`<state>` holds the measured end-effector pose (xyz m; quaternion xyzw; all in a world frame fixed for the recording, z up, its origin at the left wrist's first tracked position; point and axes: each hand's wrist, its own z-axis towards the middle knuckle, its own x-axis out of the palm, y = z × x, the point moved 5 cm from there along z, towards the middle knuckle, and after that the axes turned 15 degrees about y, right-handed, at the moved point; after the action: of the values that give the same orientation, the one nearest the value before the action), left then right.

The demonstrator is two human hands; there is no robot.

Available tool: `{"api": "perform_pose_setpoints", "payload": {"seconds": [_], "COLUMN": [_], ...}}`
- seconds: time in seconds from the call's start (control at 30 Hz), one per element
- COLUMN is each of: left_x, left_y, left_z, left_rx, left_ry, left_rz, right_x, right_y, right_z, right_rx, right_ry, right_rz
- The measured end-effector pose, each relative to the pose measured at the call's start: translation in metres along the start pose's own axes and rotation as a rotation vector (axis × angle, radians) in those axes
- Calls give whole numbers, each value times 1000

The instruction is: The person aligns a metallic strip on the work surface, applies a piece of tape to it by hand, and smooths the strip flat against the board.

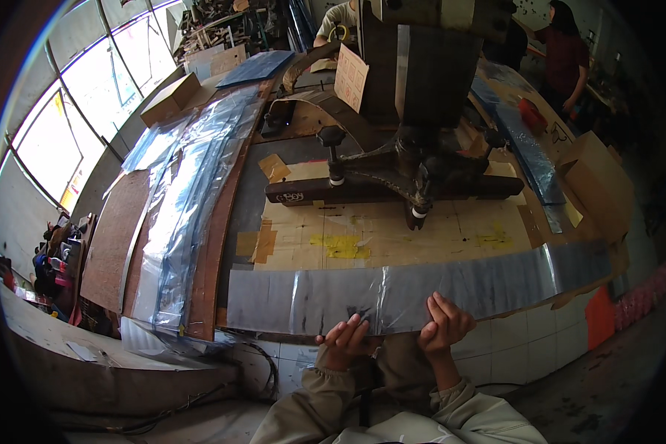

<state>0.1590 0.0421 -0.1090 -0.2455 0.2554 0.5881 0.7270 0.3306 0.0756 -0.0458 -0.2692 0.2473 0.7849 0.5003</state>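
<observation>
Sleeves in pale beige come up from the lower edge, and both hands meet at the near edge of the bench (392,237). Left hand (344,339) has its fingers curled over the edge of a long clear plastic strip (422,288), pinching it; right hand (444,325) does likewise just beside it, fingers spread on top, thumb hidden beneath. So each grip is closed on the strip, the 2 hands close together near its middle.

That strip lies crosswise along the front of the bench, on cardboard patched with yellow tape (340,244), its ends reaching well out to either side. Behind it stands a heavy dark press (422,89) with a black bar (392,189) at its foot.

Risk, as I judge it: the strip is thin and slippery, held only at the centre, so the long free ends could sag, twist or crease; a tug from 1 hand alone might skew it. It also overhangs the bench edge a little, so a loosened hold could let it slide toward the tiled floor (510,348).

Both wrists are bent upward, palms turned away from the wearer, forearms near parallel.

More plastic sheets (185,192) lie stacked at the left, a box (170,96) by the window. Another person (566,52) stands far right.
</observation>
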Motion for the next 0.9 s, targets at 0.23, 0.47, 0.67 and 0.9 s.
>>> {"api": "perform_pose_setpoints", "payload": {"seconds": [0.23, 0.47, 0.67, 0.9], "left_x": [-2, 3, 2, 4], "left_y": [-2, 1, -1, 0], "left_z": [-1, -4, -4, -5], "left_rx": [-23, -6, -13, -10], "left_ry": [37, -30, 46, -9], "left_rz": [-15, -29, -18, -32], "right_x": [1, 2, 2, 1], "right_y": [-1, -1, -2, -1], "right_z": [-1, -1, -2, 0], "right_rx": [-4, -6, -2, -2], "right_ry": [-16, -7, -4, -23], "right_rz": [-2, -6, -4, 0]}}
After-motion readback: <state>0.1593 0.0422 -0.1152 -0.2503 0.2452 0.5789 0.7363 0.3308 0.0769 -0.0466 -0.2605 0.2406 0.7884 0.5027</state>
